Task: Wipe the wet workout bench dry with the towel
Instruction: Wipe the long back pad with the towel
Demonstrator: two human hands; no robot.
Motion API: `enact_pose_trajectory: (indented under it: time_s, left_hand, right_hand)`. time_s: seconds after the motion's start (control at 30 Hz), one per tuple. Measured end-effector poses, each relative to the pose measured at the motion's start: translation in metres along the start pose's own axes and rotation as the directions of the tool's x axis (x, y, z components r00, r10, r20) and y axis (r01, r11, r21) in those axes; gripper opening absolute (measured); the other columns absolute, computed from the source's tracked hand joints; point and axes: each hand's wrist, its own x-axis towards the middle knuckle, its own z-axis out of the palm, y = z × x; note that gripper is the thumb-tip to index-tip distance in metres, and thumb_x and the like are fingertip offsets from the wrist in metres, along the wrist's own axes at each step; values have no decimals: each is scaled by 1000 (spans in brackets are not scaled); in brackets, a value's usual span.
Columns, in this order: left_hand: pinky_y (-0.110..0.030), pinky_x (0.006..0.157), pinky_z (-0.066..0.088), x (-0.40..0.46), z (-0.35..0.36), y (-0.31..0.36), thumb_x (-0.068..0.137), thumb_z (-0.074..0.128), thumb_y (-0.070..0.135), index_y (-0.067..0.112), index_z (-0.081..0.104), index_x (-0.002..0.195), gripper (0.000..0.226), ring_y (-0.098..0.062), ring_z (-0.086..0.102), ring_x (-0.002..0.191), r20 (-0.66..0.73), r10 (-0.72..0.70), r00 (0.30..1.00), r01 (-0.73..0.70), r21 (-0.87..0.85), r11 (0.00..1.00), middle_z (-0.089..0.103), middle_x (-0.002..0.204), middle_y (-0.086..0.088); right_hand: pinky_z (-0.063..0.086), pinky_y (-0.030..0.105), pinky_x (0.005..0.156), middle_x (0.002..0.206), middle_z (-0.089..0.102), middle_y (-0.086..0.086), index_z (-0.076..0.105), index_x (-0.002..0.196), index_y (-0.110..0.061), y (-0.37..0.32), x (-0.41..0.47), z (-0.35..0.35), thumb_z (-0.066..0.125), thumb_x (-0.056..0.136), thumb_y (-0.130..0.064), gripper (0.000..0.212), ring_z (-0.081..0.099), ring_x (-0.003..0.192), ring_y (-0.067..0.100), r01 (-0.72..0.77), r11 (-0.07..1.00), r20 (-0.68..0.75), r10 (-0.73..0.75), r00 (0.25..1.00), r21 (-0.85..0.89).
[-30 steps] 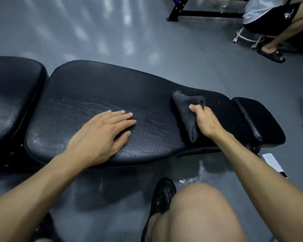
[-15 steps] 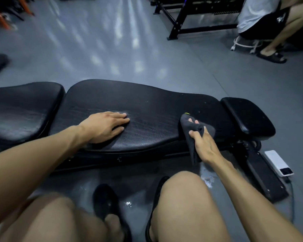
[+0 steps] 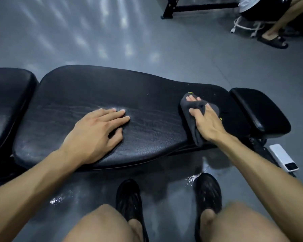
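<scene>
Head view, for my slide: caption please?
Right hand wipes the bench with a towel; left hand braces.

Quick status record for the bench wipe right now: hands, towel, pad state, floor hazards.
left hand: flat on the bench pad, fingers straight, holds nothing
right hand: grips the towel, pressing it on the pad's right end
towel: dark grey, bunched, partly over the near edge
pad state: sheen and streaks near the left fingers
floor: wet patches by the shoes
nearby: white device on the floor at right
</scene>
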Motion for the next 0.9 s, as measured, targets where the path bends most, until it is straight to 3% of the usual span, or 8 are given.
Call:
enact_pose_trajectory:
  time_s: [0.23,0.3,0.47,0.57,0.63,0.73,0.8,0.9]
  left_hand:
    - [-42,118,33,5,6,-4,100,35,40,28,56,144,51,-16,45,143,4,22,1000,-22,-3,1000,48,154,8]
    - [-44,118,34,5,6,-3,100,36,38,27,56,144,50,-17,46,143,3,21,1000,-21,-4,1000,49,153,7]
    - [-44,118,35,5,4,-1,99,36,38,28,56,144,50,-17,46,142,21,4,1000,-4,-12,1000,50,152,8]
    - [-44,118,34,5,2,0,100,33,40,28,56,144,51,-17,46,143,43,0,999,0,-12,1000,49,153,7]
    - [-44,119,33,3,1,1,100,31,41,29,54,145,53,-16,43,144,61,-14,998,15,-16,1000,48,154,8]
    - [-44,121,32,1,2,2,100,29,43,30,53,146,54,-14,41,146,69,-23,997,24,-26,999,46,155,9]
    - [-43,121,30,1,0,2,100,28,43,31,53,146,54,-14,40,146,78,-26,997,28,-31,999,45,156,9]
    - [-41,122,28,0,-3,4,99,27,43,29,54,146,55,-15,41,146,82,-28,996,29,-14,999,46,155,8]
  right_hand:
    - [34,46,108,137,57,8,55,135,-23,-29,122,3,25,86,-61,69,43,138,33,-54,992,17,56,998,-111]
    - [33,49,111,146,54,11,55,137,-19,-45,134,10,24,80,-68,81,40,141,33,-9,987,61,19,998,-161]
    - [1,22,121,167,23,-5,32,158,-22,-65,87,19,51,100,-28,61,12,156,16,402,908,263,-361,895,-117]
    - [1,30,127,167,21,-14,29,160,-25,-26,48,9,49,90,-25,73,9,156,6,592,802,404,-518,754,-75]
    - [4,28,127,166,21,-18,29,159,-32,5,46,-11,46,90,-27,72,10,155,2,525,847,395,-456,798,-82]
    - [13,37,127,167,21,-15,31,151,-52,30,52,-39,39,85,-44,66,13,156,11,200,974,206,-174,963,-110]
    - [14,39,125,168,19,-14,33,153,-47,27,52,-32,42,89,-42,65,12,157,17,44,994,84,-36,996,-96]
    - [5,31,127,165,20,-16,32,158,-33,8,23,-6,46,92,-35,67,10,156,8,198,972,75,-190,979,-123]
